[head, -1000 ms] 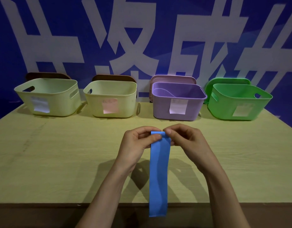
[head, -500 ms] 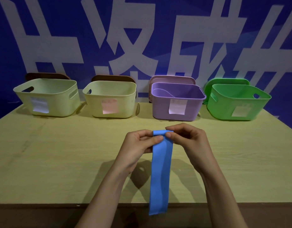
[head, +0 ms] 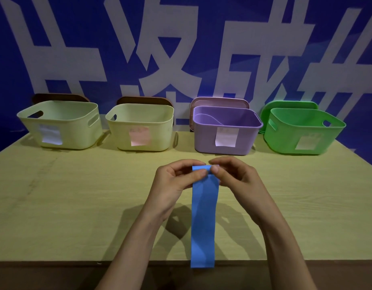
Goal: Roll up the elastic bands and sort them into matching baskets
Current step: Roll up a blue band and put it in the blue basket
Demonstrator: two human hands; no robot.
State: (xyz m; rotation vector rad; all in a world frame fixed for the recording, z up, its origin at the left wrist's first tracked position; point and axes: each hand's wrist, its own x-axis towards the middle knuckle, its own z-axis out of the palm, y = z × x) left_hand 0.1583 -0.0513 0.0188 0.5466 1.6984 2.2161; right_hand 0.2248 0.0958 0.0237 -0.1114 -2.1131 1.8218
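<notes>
A flat blue elastic band (head: 203, 218) hangs from both my hands above the middle of the table, its lower end just past the near table edge. My left hand (head: 174, 185) and my right hand (head: 235, 178) pinch its top end, which is curled over into a small roll. Along the far edge stand two pale yellow baskets (head: 61, 124) (head: 139, 126), a purple basket (head: 224, 130) and a green basket (head: 302, 132), each with a paper label on its front. A purple band lies inside the purple basket.
The wooden table (head: 65, 206) stretches wide on both sides of my hands. Lids lean upright behind the baskets, against a blue wall with large white characters. The near table edge runs just below the band's lower end.
The band's lower end has risen as its top end has curled further between my fingers. My hands have stayed in about the same place.
</notes>
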